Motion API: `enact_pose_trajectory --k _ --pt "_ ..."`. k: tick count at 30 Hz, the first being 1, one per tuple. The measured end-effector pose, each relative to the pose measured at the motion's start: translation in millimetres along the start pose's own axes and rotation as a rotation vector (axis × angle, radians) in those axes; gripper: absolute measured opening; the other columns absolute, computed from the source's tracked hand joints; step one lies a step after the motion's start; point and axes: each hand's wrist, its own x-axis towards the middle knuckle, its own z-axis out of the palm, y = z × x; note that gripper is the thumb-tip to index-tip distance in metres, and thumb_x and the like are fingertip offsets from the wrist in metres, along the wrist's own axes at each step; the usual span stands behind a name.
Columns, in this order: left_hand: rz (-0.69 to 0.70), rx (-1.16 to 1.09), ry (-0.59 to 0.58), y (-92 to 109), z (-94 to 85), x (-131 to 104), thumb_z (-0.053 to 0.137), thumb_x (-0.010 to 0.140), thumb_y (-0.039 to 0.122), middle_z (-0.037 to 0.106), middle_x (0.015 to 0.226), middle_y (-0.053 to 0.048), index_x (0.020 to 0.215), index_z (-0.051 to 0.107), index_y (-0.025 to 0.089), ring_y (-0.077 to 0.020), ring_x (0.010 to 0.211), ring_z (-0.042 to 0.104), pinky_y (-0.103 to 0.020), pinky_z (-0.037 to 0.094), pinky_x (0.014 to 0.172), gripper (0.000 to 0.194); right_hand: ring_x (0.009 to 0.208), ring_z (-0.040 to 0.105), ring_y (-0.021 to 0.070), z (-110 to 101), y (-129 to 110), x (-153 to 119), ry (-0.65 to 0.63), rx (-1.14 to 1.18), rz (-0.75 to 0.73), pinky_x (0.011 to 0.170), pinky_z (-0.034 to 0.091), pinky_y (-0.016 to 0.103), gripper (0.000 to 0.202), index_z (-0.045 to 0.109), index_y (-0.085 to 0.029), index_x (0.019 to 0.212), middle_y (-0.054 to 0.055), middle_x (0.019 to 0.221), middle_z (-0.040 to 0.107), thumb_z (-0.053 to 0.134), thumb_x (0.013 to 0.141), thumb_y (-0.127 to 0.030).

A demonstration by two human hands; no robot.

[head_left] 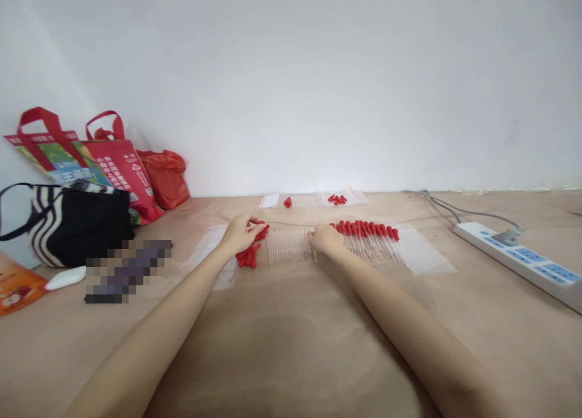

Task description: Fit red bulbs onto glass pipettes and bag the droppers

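Note:
My left hand (239,235) is closed in a pinch on a red rubber bulb, over a small pile of loose red bulbs (248,257) on a clear plastic bag. In the middle lies a row of thin clear dropper tubes (290,243) without bulbs. My right hand (326,239) is at the right end of this row, its fingers closed on what looks like one clear tube; the fingertips are partly hidden. Just right of it, droppers with red bulbs (368,230) lie side by side on another clear plastic bag (427,251), bulbs pointing away from me.
Near the wall, another plastic bag (311,200) holds tubes and red bulbs. Shopping bags (120,169) and a black bag (95,224) stand left, with a blurred dark object (131,272) in front. A power strip (518,257) with a grey cable (445,203) lies right.

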Motion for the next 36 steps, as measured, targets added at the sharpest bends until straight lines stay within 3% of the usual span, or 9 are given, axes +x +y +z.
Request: enact_pose_trajectory --k 3,5,7,10,13,15,24,30,36 --pt "0.09 -0.397 0.144 22.0 6.7 -9.8 0.05 0.076 0.024 0.058 0.077 -0.002 0.085 0.051 0.016 -0.0134 0.069 0.055 -0.024 0.044 0.063 0.012 0.087 0.058 0.0256 -4.4 8.7 -9.5 0.057 0.015 -0.045 0.067 0.04 0.032 0.032 0.054 -0.011 0.094 0.018 0.092 0.061 0.032 0.084 -0.032" --pt "0.15 -0.658 0.152 37.9 18.0 -20.9 0.049 0.077 0.021 0.056 0.074 0.001 0.091 0.046 0.017 -0.0113 0.067 0.054 -0.024 0.045 0.063 0.015 0.082 0.059 0.0238 -5.5 20.4 -20.4 0.132 0.045 -0.144 0.064 0.039 0.03 0.03 0.049 -0.012 0.097 0.015 0.089 0.062 0.029 0.087 -0.032" --pt "0.175 -0.843 0.114 52.6 31.3 -35.4 0.05 0.076 0.018 0.054 0.073 0.002 0.096 0.042 0.018 -0.0101 0.067 0.055 -0.024 0.046 0.065 0.022 0.075 0.058 0.0212 -4.4 36.3 -33.8 0.21 0.092 -0.31 0.062 0.037 0.028 0.026 0.046 -0.014 0.095 0.012 0.083 0.062 0.028 0.088 -0.03" --pt "0.142 -0.969 -0.068 68.2 47.7 -58.9 0.055 0.074 0.018 0.055 0.075 0.0 0.09 0.047 0.017 -0.0113 0.072 0.056 -0.024 0.048 0.067 0.018 0.07 0.056 0.0179 0.0 61.5 -53.3 0.257 0.14 -0.546 0.062 0.035 0.027 0.019 0.044 -0.017 0.088 0.006 0.078 0.06 0.029 0.088 -0.028" --pt "0.149 -1.005 -0.265 73.4 56.2 -75.8 0.061 0.069 0.018 0.057 0.075 -0.001 0.078 0.051 0.015 -0.0128 0.074 0.057 -0.027 0.048 0.071 0.014 0.069 0.053 0.0165 5.5 78.3 -65.8 0.26 0.145 -0.635 0.063 0.035 0.027 0.017 0.044 -0.018 0.086 0.005 0.079 0.059 0.029 0.088 -0.026" --pt "0.159 -0.994 -0.317 72.3 58.8 -80.6 0.063 0.066 0.019 0.056 0.075 -0.001 0.074 0.05 0.014 -0.013 0.072 0.057 -0.028 0.048 0.07 0.016 0.071 0.052 0.016 7.9 82.3 -69.6 0.264 0.138 -0.66 0.064 0.034 0.027 0.016 0.045 -0.018 0.087 0.005 0.081 0.059 0.031 0.087 -0.024" --pt "0.167 -0.924 -0.285 67.2 63.2 -76.8 0.06 0.068 0.018 0.046 0.066 0.003 0.066 0.043 0.015 -0.008 0.061 0.049 -0.022 0.045 0.061 0.018 0.071 0.051 0.0136 5.8 77.5 -74.8 0.25 0.088 -0.768 0.065 0.028 0.028 0.013 0.049 -0.017 0.085 0.004 0.08 0.058 0.036 0.085 -0.019" --pt "0.104 -0.966 -0.314 68.5 63.9 -77.0 0.062 0.066 0.016 0.049 0.066 0.004 0.067 0.044 0.015 -0.009 0.064 0.053 -0.024 0.046 0.066 0.018 0.071 0.05 0.0133 6.7 77.9 -74.4 0.208 0.114 -0.795 0.067 0.027 0.028 0.014 0.05 -0.017 0.087 0.004 0.082 0.059 0.036 0.085 -0.019" --pt "0.115 -0.935 -0.337 68.4 61.8 -77.2 0.061 0.067 0.016 0.061 0.08 -0.003 0.084 0.055 0.015 -0.0145 0.077 0.059 -0.029 0.047 0.074 0.018 0.07 0.049 0.0132 7.6 78.5 -73.2 0.198 0.132 -0.812 0.068 0.027 0.028 0.016 0.051 -0.017 0.086 0.003 0.079 0.058 0.036 0.086 -0.02"
